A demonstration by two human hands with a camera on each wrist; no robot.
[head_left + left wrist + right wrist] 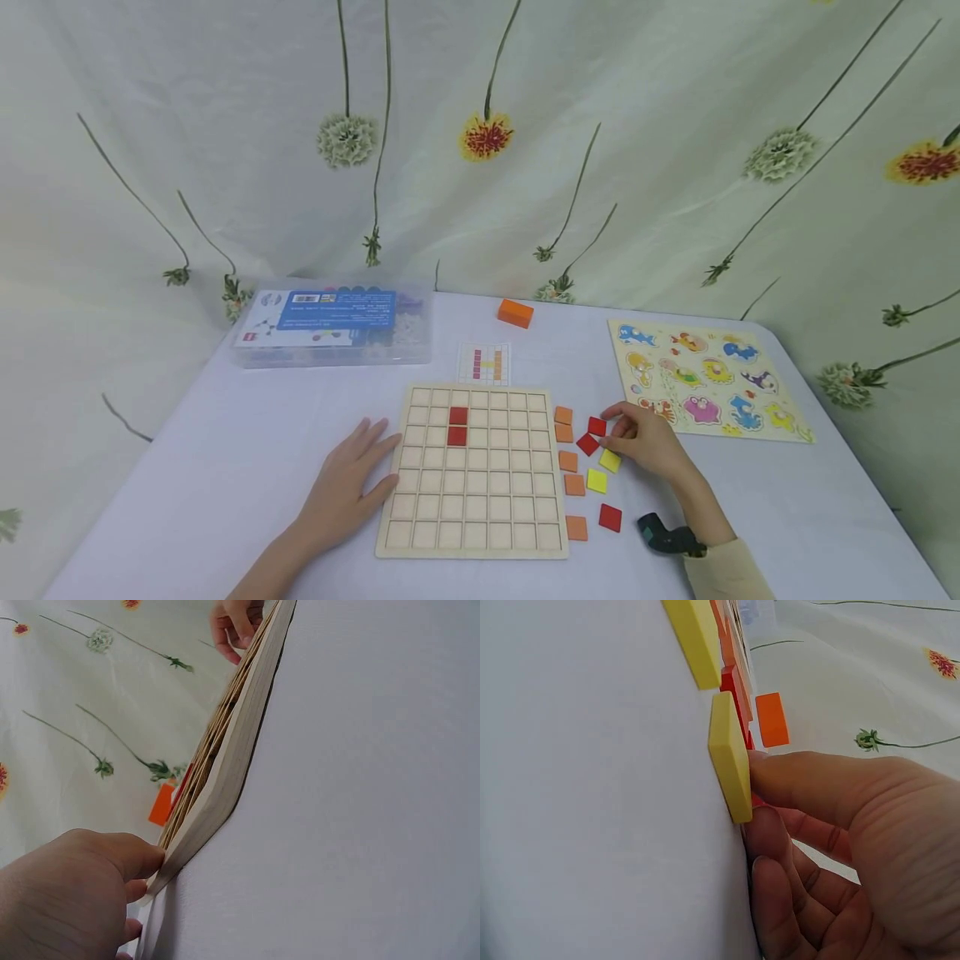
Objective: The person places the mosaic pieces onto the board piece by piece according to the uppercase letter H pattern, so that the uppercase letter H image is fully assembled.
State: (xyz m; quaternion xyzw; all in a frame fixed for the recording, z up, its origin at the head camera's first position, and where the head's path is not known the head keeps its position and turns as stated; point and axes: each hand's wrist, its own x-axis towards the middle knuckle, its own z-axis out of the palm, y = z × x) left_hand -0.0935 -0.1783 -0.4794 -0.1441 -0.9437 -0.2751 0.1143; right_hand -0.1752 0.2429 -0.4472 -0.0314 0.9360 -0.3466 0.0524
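A wooden grid board (480,492) lies on the table with two red square tiles (457,425) in one of its columns. Along the board's left edge rests my left hand (347,482), fingers relaxed; its thumb touches the side of the board (225,772) in the left wrist view. To the right of the board, my right hand (647,437) pinches a red tile (597,426) between thumb and index finger. Another red tile (587,444) lies just beside it. A yellow tile (731,757) partly hides the grip in the right wrist view.
Several orange tiles (573,484) line the board's right side, near a yellow tile (597,480) and a red tile (611,517). Behind the board are a pattern card (483,364), an orange block (515,313) and a plastic case (333,329). An animal puzzle (708,379) lies right.
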